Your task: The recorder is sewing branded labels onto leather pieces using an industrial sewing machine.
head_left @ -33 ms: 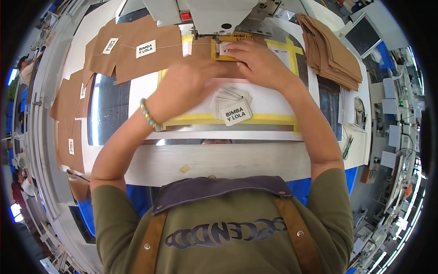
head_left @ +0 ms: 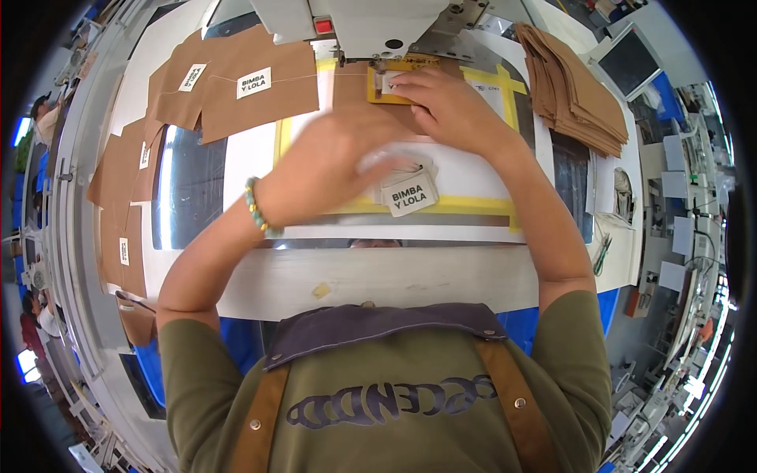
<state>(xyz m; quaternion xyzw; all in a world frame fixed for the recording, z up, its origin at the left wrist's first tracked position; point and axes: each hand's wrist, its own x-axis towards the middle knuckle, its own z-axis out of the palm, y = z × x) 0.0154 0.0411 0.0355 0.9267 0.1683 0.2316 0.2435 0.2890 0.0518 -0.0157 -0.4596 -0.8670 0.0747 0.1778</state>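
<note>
My right hand (head_left: 457, 110) rests its fingertips on a yellow frame-like template (head_left: 382, 98) under the sewing machine head (head_left: 371, 27). Its fingers are stretched out and the thumb is apart. Inside the template a white label (head_left: 386, 81) shows, partly covered by my fingers. Beneath lies a brown fabric piece (head_left: 351, 98). My left hand (head_left: 339, 154), smeared by motion, hovers over the table beside a small pile of white printed labels (head_left: 409, 195), hiding part of it. Whether its fingers hold anything cannot be made out.
Brown pieces with white labels (head_left: 268, 106) overlap at the left, joined by thread. A stack of brown pieces (head_left: 572, 94) lies at the right. Yellow tape (head_left: 473, 205) borders the white work surface. Small thread snips (head_left: 602, 254) sit near the right edge.
My left hand has moved down toward the label pile and now covers more of it. My right hand stays on the template.
</note>
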